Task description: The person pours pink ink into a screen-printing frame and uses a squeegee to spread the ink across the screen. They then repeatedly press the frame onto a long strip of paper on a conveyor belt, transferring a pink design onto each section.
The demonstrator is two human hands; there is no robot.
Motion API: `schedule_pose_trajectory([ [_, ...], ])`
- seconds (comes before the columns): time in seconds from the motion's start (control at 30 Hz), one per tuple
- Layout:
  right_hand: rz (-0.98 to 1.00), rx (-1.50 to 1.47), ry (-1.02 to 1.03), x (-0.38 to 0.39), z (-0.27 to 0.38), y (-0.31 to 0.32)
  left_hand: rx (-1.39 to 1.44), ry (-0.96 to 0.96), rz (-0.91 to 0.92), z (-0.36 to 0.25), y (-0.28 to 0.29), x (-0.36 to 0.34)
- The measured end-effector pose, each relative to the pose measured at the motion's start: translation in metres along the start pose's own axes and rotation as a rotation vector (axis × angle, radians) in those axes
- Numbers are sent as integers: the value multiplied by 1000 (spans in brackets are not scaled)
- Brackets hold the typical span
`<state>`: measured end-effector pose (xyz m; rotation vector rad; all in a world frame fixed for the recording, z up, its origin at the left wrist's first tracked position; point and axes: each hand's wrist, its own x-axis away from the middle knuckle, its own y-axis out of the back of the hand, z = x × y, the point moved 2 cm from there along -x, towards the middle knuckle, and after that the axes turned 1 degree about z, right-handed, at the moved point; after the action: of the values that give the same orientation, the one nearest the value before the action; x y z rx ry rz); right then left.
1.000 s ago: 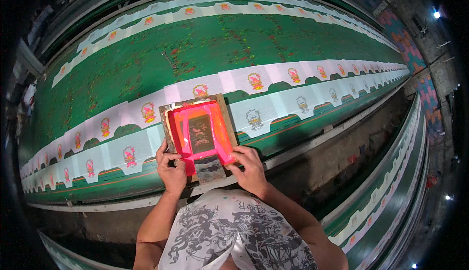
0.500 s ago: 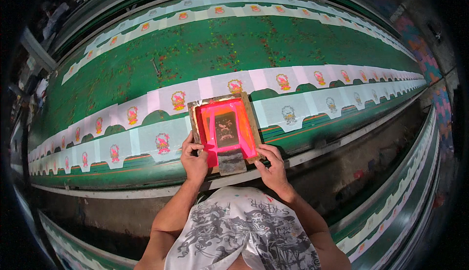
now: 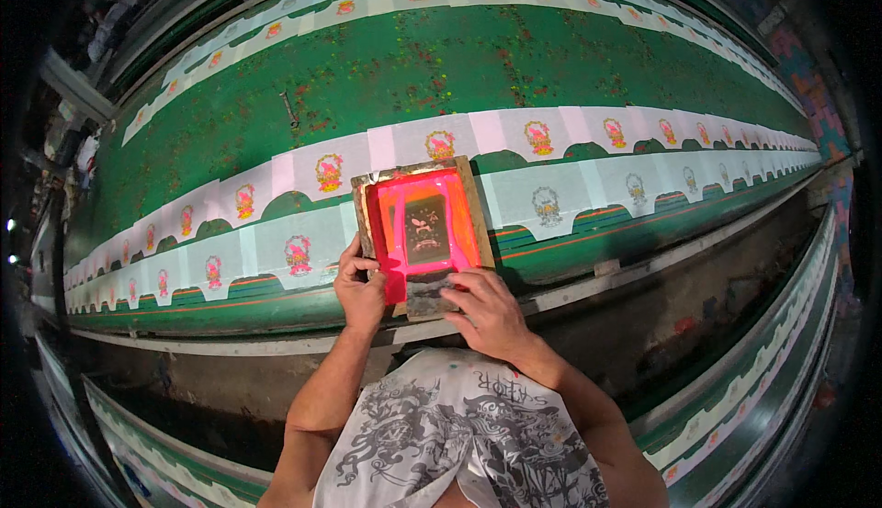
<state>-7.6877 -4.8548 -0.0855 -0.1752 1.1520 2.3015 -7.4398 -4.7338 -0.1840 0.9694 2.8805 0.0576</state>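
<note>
A wooden screen-printing frame (image 3: 475, 212) lies over the nearer row of pale fabric pieces, its inside smeared with bright pink and orange ink. In its middle is a dark mesh window (image 3: 426, 230) with a small pale design. My left hand (image 3: 361, 286) grips the frame's lower left side, thumb and fingers closed. At the frame's near end rests a grey, ink-stained squeegee (image 3: 424, 299). My right hand (image 3: 490, 310) has its fingers and thumb closed on the squeegee's right end. The frame hides the fabric piece beneath it.
A long green table (image 3: 367, 76) carries rows of fabric pieces. Left of the frame, a near-row piece (image 3: 297, 255) bears a pink print; to the right, one (image 3: 547, 203) shows grey outlines only. A metal rail (image 3: 560, 302) runs along the near edge. A small tool (image 3: 290, 111) lies farther back.
My right hand has moved left from the frame's lower right corner onto the squeegee. My left hand keeps its hold on the frame. The whole view has shifted slightly.
</note>
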Motion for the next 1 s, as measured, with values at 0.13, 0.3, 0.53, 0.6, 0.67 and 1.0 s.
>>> schedule_pose_trajectory([
  [0.13,225,124,93,-14,8,-13,-37,-6,-6,0,1,1],
  [0.3,357,171,159,-41,4,-14,-94,1,-11,0,0,2],
  [0.53,409,53,169,-136,-38,16,-106,-48,-37,0,-3,4],
  [0.6,335,73,160,-160,-48,12,-76,-56,-27,-1,-3,5],
  [0.67,240,149,56,-173,-59,4,-60,-71,-35,-2,-4,5],
  [1.0,195,266,152,-77,-17,-31,14,-18,-47,6,-2,4],
])
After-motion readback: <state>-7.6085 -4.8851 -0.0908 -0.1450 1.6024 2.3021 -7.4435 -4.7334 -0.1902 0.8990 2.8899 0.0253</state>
